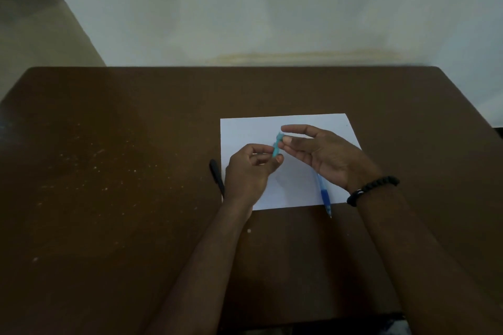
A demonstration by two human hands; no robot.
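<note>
A white sheet of paper (304, 122) lies on the brown table (109, 158). Above the sheet, my left hand (249, 173) pinches a small, blurred teal object (277, 147), perhaps a pen cap, between thumb and fingers. My right hand (324, 156), with a black bead bracelet (373, 190) on its wrist, is beside it with fingers extended; its thumb tip touches the top of the teal object. A blue pen (325, 196) lies across the paper's near right edge, partly under my right hand.
A black pen (217, 178) lies on the table just left of the paper, partly behind my left hand. Small pale specks dot the table's left half. A pale wall stands behind the table's far edge.
</note>
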